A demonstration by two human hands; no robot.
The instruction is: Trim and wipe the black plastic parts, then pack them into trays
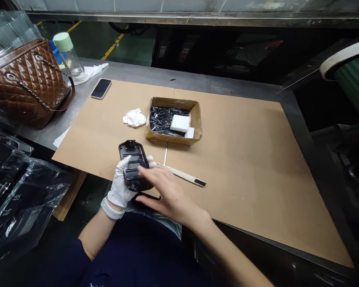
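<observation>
My left hand (120, 186), in a white glove, is closed around a glossy black moulded plastic part (133, 162) with raised cross ribs. It holds the part tilted above the near edge of the cardboard. My right hand (171, 194) is bare, with fingers stretched out and thumb apart. Its fingertips are over the part's right side; whether they touch it I cannot tell. Beyond both hands stands a cardboard box (173, 139) containing many small black slivers (161, 118) and white foam blocks (180, 123). A slim white tool with a dark end (187, 176) lies right of the part.
Cardboard sheets (245, 159) cover the metal bench. A crumpled white cloth (134, 118) lies left of the box, a phone (101, 88) farther left. A brown quilted bag (26, 85) and a green-capped bottle (68, 54) stand at the far left. Black plastic wrap (26, 203) hangs below.
</observation>
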